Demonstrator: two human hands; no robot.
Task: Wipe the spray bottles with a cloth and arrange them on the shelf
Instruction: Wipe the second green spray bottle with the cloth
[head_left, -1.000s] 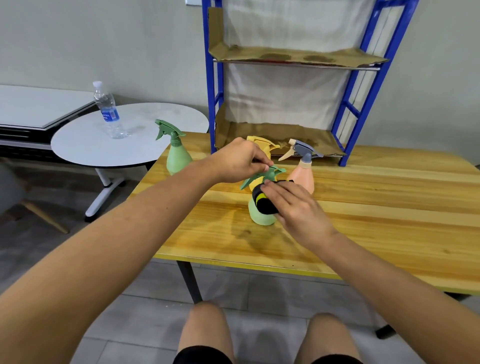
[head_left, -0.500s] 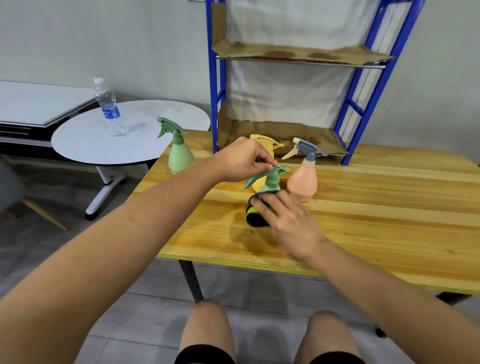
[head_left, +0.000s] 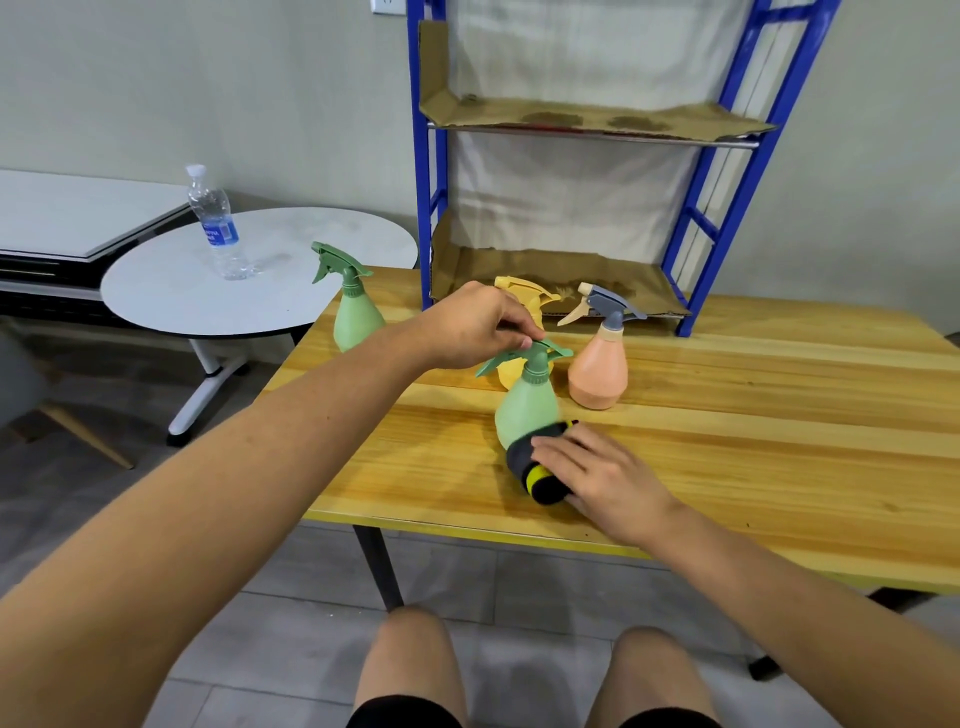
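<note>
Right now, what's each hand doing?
Left hand: fingers pinching the green bottle by its trigger top.
Right hand: pressing the cloth against that bottle.

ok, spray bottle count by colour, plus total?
Green: 2, one held at its nozzle by the left hand and wiped, one standing far left
Yellow: 1
Pink: 1
Total: 4

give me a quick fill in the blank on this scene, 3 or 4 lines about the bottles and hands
1. The left hand pinches the trigger head of the near ____ plastic spray bottle.
2. The right hand presses a dark grey and yellow cloth against that bottle's ____.
3. The clear plastic water bottle stands on the ____ white table.
4. The number of spray bottles on the blue metal shelf is ____.

Missing words: green; base; round; zero
</note>
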